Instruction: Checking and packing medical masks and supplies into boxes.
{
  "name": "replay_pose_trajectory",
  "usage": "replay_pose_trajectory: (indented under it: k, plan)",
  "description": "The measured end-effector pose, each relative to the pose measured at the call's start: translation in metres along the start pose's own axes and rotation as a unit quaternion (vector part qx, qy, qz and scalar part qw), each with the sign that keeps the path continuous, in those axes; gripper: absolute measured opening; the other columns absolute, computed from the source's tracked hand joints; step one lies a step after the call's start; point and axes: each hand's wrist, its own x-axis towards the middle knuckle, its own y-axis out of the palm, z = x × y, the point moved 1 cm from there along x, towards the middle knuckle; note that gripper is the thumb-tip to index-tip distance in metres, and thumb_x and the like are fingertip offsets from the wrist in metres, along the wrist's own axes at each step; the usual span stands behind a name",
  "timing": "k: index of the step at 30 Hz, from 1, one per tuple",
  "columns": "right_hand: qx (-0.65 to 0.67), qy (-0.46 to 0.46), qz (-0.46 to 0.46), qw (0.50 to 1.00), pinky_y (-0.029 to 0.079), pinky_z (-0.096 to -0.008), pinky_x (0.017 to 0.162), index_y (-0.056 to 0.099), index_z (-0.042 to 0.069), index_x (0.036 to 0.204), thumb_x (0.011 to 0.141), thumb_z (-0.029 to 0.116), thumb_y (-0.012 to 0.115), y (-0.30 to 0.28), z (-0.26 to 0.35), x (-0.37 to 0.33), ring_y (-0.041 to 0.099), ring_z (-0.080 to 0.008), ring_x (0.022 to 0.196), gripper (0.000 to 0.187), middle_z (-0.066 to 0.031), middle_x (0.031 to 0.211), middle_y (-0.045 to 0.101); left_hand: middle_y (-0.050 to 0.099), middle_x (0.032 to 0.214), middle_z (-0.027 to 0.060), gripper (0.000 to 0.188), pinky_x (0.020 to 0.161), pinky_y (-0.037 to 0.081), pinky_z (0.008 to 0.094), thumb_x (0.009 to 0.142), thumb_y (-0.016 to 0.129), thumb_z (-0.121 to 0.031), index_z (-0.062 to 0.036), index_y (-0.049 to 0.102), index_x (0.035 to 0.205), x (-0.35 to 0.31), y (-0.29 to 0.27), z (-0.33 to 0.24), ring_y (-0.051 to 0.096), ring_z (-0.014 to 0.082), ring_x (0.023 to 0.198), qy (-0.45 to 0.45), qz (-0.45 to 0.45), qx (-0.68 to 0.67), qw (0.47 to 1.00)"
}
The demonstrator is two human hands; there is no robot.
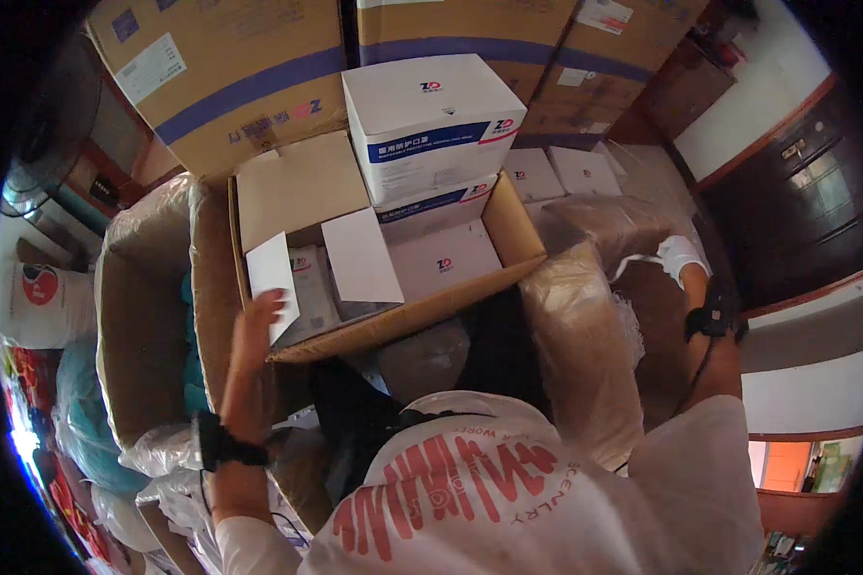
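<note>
My left hand (261, 323) is at the near left corner of a large brown carton, its fingers in front of a raised white flap (276, 285). That flap belongs to an opened white box inside the carton, where pale packets (309, 286) show. The fingers look apart; nothing is seen held in them. At far right, my right hand (681, 259) reaches over a plastic-lined carton. It looks covered in white, perhaps by a glove. A thin white strip (635, 260) runs out from its closed fingers.
The brown carton (412, 316) also holds closed white boxes, with one white box (436, 125) stacked higher. Tall sealed cartons (230, 77) stand behind. At left is an open carton (144, 316) with teal contents. Crumpled clear plastic (585, 355) lies to the right, and a dark door (801, 182) beyond.
</note>
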Motion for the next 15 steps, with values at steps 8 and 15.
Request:
replay_pose_trajectory:
  k: [8, 15]
  plan:
    - [0.538, 0.297, 0.053, 0.787, 0.048, -0.0347, 0.067, 0.060, 0.003, 0.090, 0.077, 0.043, 0.059, 0.093, -0.013, 0.018, 0.062, -0.0274, 0.073, 0.043, -0.0150, 0.077, 0.064, 0.062, 0.092, 0.0118, 0.035, 0.077, 0.042, 0.0284, 0.089, 0.044, -0.029, 0.0005, 0.058, 0.103, -0.002, 0.084, -0.010, 0.056, 0.0170, 0.085, -0.086, 0.048, 0.177, 0.979]
    - [0.524, 0.179, -0.045, 0.831, 0.047, -0.0375, 0.058, 0.058, 0.004, 0.097, 0.074, 0.038, 0.066, 0.129, -0.007, 0.012, 0.057, -0.0185, 0.084, 0.042, -0.0072, 0.097, 0.061, 0.062, 0.090, 0.0104, 0.034, 0.074, 0.043, 0.0281, 0.088, 0.046, -0.027, 0.0009, 0.058, 0.104, 0.010, 0.083, 0.037, 0.057, 0.0169, 0.083, -0.120, 0.010, 0.168, 0.978]
